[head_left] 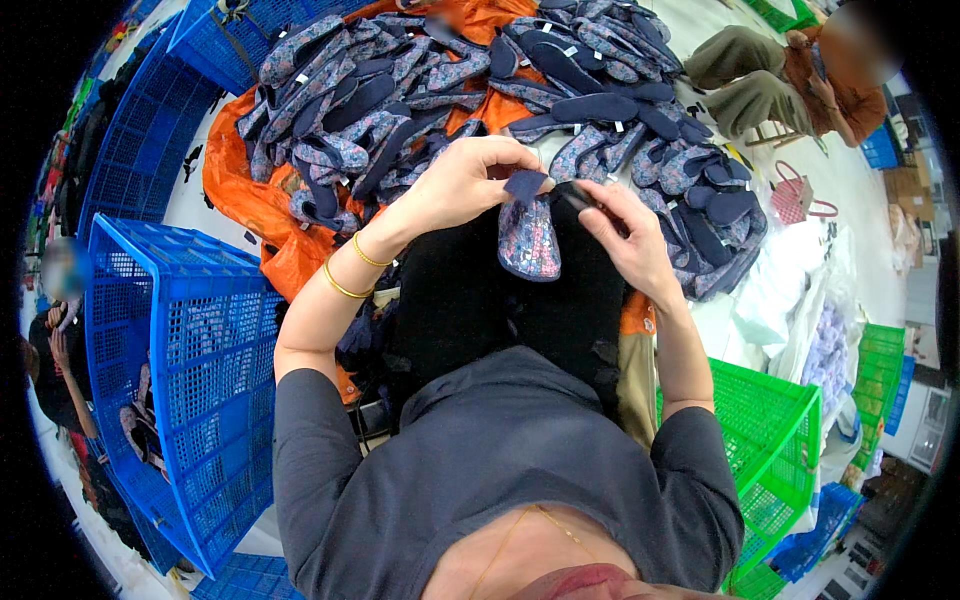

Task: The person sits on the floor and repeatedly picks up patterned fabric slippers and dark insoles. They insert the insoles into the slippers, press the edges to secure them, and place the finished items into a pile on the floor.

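1. Centrally, a floral slipper (530, 243) hangs between both hands, over the middle of the far edge of the lap (450, 290), its rounded end toward the body.
2. The left hand (478, 180) is pinched narrow, thumb and fingers gripping the slipper by a navy flap (522, 186) at its upper end.
3. The right hand (632, 238) is half curled, fingertips holding a small black piece (572, 196) just beside the flap; I cannot tell what it is.
4. Beyond the lap's far edge lies a heap of similar slippers (360, 105) with navy soles, partly on an orange sheet (232, 190) that shows bare along its left edge.
5. A blue crate (215, 370) stands left of the lap, a green crate (760, 430) to its right.
6. Past the heap's right edge are a checked pink bag (788, 207) and a seated person (750, 90).
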The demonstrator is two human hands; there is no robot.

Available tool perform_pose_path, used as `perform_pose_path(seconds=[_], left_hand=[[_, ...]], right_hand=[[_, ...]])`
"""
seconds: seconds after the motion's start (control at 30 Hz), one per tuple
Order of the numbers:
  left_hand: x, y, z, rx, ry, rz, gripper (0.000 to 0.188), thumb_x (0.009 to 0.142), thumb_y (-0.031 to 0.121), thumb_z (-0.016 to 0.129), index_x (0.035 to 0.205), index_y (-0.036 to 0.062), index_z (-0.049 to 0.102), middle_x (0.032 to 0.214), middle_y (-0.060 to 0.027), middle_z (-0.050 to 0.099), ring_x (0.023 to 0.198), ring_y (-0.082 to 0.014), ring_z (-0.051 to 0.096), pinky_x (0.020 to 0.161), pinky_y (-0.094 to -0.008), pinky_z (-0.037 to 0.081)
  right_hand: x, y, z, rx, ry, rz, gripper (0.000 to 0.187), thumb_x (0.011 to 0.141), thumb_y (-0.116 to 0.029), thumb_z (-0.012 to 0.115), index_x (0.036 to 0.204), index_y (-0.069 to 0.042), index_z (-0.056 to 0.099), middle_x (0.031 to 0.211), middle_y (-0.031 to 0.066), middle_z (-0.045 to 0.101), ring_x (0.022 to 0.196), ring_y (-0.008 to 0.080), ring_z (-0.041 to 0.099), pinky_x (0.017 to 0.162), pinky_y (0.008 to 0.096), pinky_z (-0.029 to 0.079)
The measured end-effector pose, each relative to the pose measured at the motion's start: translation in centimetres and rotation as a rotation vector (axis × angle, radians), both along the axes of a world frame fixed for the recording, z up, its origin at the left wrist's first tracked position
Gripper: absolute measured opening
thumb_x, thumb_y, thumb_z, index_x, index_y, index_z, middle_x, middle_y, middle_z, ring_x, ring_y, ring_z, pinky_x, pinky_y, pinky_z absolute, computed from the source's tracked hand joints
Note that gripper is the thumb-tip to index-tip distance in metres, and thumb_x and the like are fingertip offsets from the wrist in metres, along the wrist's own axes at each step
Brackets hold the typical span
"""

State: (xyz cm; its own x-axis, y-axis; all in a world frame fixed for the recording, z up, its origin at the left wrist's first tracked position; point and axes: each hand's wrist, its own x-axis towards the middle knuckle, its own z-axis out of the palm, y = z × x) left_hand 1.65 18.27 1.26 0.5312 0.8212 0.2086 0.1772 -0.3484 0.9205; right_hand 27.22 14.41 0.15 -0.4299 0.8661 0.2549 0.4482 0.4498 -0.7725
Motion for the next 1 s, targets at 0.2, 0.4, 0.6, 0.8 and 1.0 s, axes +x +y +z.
perform_pose_path(seconds=[0.2,0.4,0.6,0.8,1.0], left_hand=[[0.5,1.1,0.4,0.013,0.039,-0.082,0.016,0.082,0.007,0.070,0.095,-0.0008,0.069,0.092,-0.0057,0.068,0.086,-0.0139,0.062,0.080,-0.0273,0.048],[1.0,2.1,1.8,0.181,0.155,-0.156,0.020,0.075,0.001,0.067,0.094,0.0025,0.070,0.090,-0.0090,0.068,0.088,-0.0223,0.063,0.082,-0.0314,0.049],[1.6,2.5,2.7,0.248,0.225,-0.195,0.023,0.072,-0.002,0.063,0.093,0.0036,0.070,0.089,-0.0094,0.067,0.089,-0.0255,0.062,0.083,-0.0339,0.048],[1.7,2.9,2.2,0.250,0.214,-0.212,0.023,0.071,-0.002,0.061,0.093,0.0026,0.070,0.089,-0.0097,0.067,0.089,-0.0268,0.062,0.083,-0.0348,0.048],[1.7,3.0,1.8,0.161,0.228,-0.209,0.020,0.074,0.002,0.065,0.094,0.0019,0.069,0.089,-0.0095,0.067,0.088,-0.0248,0.062,0.081,-0.0335,0.048]], right_hand=[[-1.2,-0.2,-1.0,-0.186,0.157,-0.034,0.031,0.083,-0.014,0.074,0.105,0.000,0.059,0.088,0.0057,0.059,0.073,0.0099,0.055,0.066,0.0233,0.047],[-2.6,0.4,-0.2,-0.089,0.135,0.031,0.021,0.085,-0.011,0.072,0.098,-0.002,0.059,0.077,-0.0021,0.054,0.066,0.0033,0.046,0.057,0.0196,0.037],[-2.5,0.8,-0.9,-0.184,0.172,0.047,0.020,0.084,-0.011,0.073,0.095,-0.003,0.058,0.076,-0.0054,0.050,0.064,0.0021,0.040,0.055,0.0193,0.032],[-2.3,1.4,-1.2,-0.271,0.204,0.104,0.021,0.085,-0.013,0.072,0.096,-0.003,0.057,0.077,-0.0067,0.049,0.066,0.0016,0.040,0.056,0.0187,0.031],[-2.4,1.2,-0.8,-0.163,0.163,0.119,0.020,0.084,-0.015,0.073,0.093,-0.002,0.061,0.074,-0.0014,0.055,0.064,0.0059,0.048,0.057,0.0224,0.039]])
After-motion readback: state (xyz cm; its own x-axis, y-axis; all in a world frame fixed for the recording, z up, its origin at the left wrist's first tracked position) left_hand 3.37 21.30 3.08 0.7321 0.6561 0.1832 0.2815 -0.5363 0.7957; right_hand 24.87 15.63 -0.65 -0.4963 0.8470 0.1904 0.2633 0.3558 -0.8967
